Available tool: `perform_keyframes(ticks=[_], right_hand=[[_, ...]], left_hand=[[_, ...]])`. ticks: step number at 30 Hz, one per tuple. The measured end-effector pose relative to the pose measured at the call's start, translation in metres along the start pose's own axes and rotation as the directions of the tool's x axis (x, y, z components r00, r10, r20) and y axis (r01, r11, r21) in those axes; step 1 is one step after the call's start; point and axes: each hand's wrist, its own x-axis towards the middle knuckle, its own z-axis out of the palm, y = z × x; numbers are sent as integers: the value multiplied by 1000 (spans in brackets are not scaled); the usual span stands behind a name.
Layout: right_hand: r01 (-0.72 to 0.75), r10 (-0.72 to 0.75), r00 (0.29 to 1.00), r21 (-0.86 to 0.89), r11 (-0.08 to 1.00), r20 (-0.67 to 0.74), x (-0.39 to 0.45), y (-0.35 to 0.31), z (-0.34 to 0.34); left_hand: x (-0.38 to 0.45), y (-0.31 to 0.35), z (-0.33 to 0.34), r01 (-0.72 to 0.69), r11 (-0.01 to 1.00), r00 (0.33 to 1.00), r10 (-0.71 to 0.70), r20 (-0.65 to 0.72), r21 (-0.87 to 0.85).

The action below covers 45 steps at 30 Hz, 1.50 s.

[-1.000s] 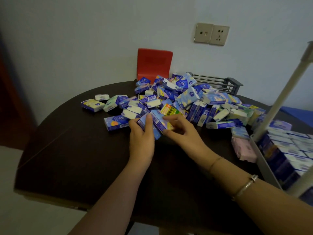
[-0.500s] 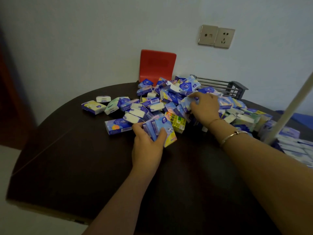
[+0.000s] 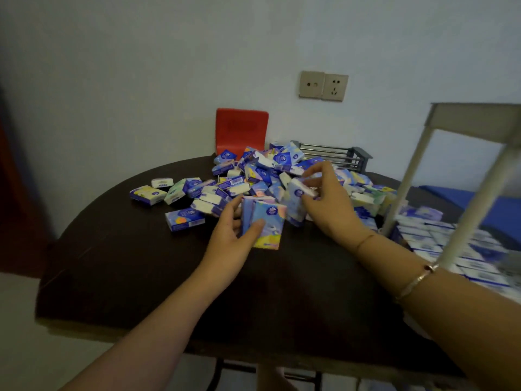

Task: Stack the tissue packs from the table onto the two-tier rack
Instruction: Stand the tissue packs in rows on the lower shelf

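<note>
Head view: the left hand (image 3: 231, 238) grasps a small upright stack of blue-and-yellow tissue packs (image 3: 263, 221) at the dark round table's (image 3: 135, 266) centre. At two o'clock from it, the right hand (image 3: 328, 204) pinches a white-and-blue tissue pack (image 3: 296, 200).

Both bare forearms reach forward from the lower edge of the view and converge toward the middle. The left hand (image 3: 229, 235) sits with its thumb lying up across the near face of a small upright stack of tissue packs (image 3: 265, 220), its fingers curled round the stack's far left side, so the stack is gripped. Just to its right and a little farther forward, the right hand (image 3: 328, 204) is turned back-up, wrist bent, its fingertips pinching a single tissue pack (image 3: 296, 203) close beside the left hand's stack. The right forearm carries a thin bracelet (image 3: 414, 282) and a thinner band nearer the wrist.
</note>
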Motion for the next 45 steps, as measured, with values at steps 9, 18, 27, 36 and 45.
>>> perform_keyframes(ticks=[9, 18, 27, 36, 45], right_hand=[[-103, 88, 995, 468, 878, 54, -78, -48, -77], [-111, 134, 991, 507, 855, -10, -136, -69, -158], [-229, 234, 966, 798, 558, 114, -161, -27, -224], [-361, 404, 914, 513, 779, 31, -164, 37, -280], [-558, 621, 783, 475, 680, 31, -142, 115, -263]], left_hand=[[-75, 70, 35, -74, 997, 971, 71, 227, 5], [-122, 113, 94, -142, 983, 895, 178, 408, -118], [-132, 135, 175, -111, 979, 862, 182, 472, -173], [-110, 136, 252, -372, 915, 714, 177, 677, 153], [-65, 84, 281, -507, 476, 813, -11, 582, 719]])
